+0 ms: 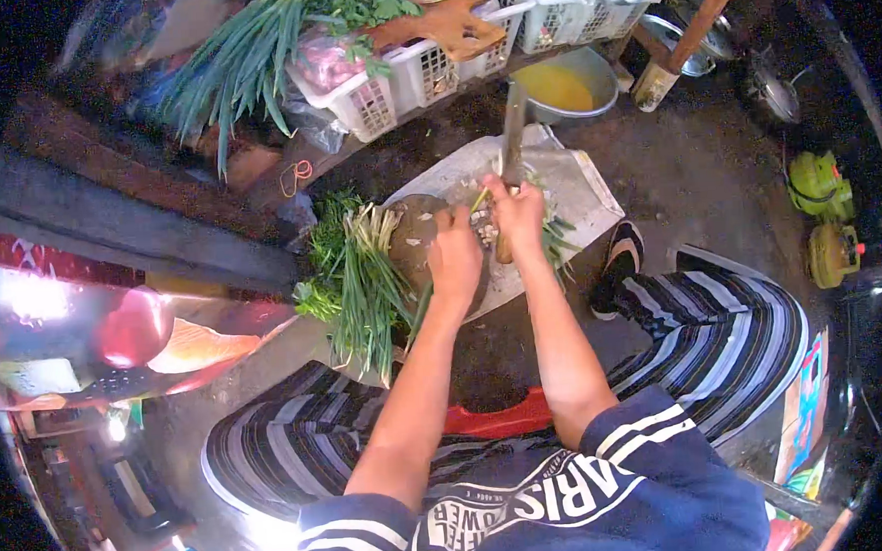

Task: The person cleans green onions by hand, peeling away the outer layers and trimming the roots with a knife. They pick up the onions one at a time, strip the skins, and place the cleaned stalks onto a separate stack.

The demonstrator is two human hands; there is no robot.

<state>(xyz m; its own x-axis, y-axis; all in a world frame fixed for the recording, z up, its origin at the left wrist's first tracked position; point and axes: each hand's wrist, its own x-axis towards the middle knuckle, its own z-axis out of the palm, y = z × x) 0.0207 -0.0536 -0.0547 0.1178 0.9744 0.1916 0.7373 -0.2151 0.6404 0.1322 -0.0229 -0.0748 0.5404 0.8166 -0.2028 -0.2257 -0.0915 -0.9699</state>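
Note:
My right hand (518, 215) is closed round the handle of a knife (514, 122), whose broad blade points away from me. A thin yellow-green spring onion stalk (479, 201) spans the gap between my hands. My left hand (455, 258) has its fingers curled on this stalk, over a round wooden chopping board (414, 239). White cut pieces (487, 235) lie between the hands. To the left rests a bunch of spring onions (369, 279), beside leafy green herbs (329, 226). Under the board is a pale sack (586, 183), with green trimmings (556, 238) on it.
White plastic baskets (377, 104) stand at the back, with long spring onions (251, 71) and a wooden board (448, 26) on top. A basin of yellow liquid (571, 84) is behind the sack. Green gas cylinders (821, 191) are at the right. A red stool (498, 417) shows beneath me.

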